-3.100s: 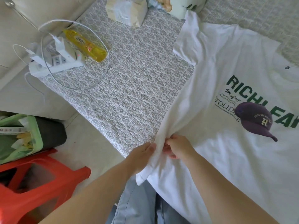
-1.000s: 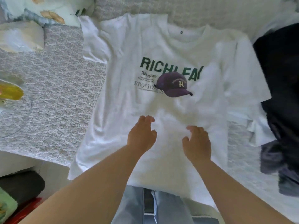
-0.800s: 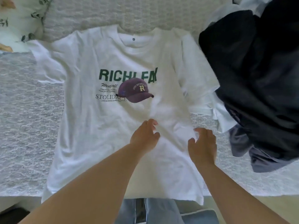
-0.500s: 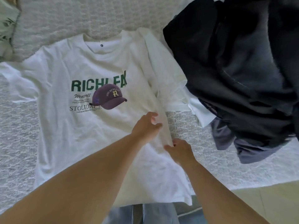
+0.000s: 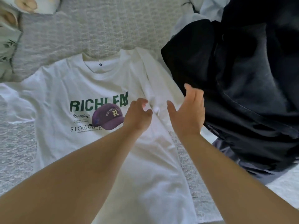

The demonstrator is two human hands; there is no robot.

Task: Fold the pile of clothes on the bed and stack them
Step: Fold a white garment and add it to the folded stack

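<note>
A white T-shirt [image 5: 61,130] with green lettering and a purple cap print lies face up, spread on the bed [image 5: 100,31]. Its right sleeve is bunched and folded in along the right side. My left hand [image 5: 137,116] rests on the shirt just right of the cap print, fingers loosely bent at the sleeve's crease. My right hand [image 5: 188,112] hovers over the right sleeve with fingers straight and spread, holding nothing. A pile of dark navy and black clothes [image 5: 242,88] lies to the right, its edge touching the sleeve.
A floral pillow [image 5: 8,44] sits at the top left corner. Pale blue fabric [image 5: 202,12] shows behind the dark pile. The textured grey bedspread [image 5: 16,143] is bare left of the shirt. The bed's front edge runs along the bottom right.
My right hand let go of the shirt's right side edge and rose up to the sleeve, fingers spread. My left hand slid up toward the sleeve crease. The view shifted right.
</note>
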